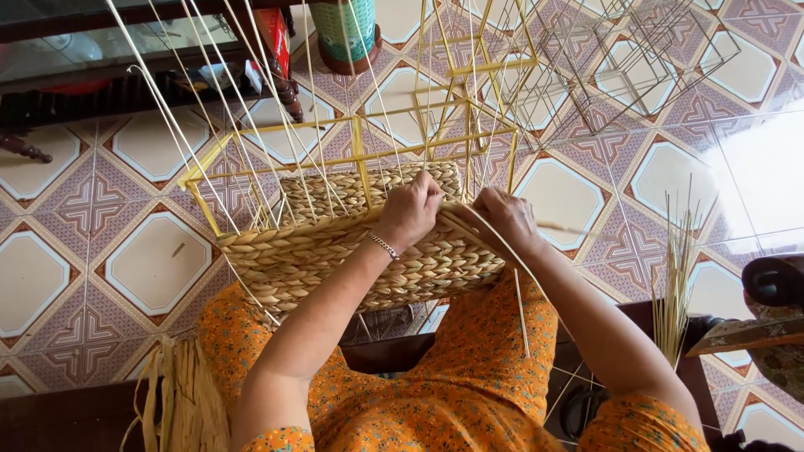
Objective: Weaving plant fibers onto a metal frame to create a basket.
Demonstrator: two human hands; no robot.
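A half-woven basket (352, 251) of braided straw-coloured fibre rests on the person's lap, built around a yellow wire frame (360, 142) whose upper bars rise bare above the finished weave; thin pale reed stakes (218, 125) stand up out of the basket's wall and fan toward the top of the view. The left hand (412, 209) sits on the basket's upper rim, fingers curled and pinched closed on the weave at its top edge; a silver bracelet (383, 244) circles that wrist just below the rim. The right hand (507, 216) lies just beside the left at the basket's right corner, closed around a pale weaving strand (511, 251) that runs from the rim down past the basket's right end. Beyond the basket, at its far right, empty grey wire frames (636, 59) stand on the patterned tiled floor (92, 209); a bundle of thin reeds (677, 285) stands well to the basket's right; a sheaf of dried fibre (188, 393) lies below the basket's left end, beside the orange floral dress (469, 377).
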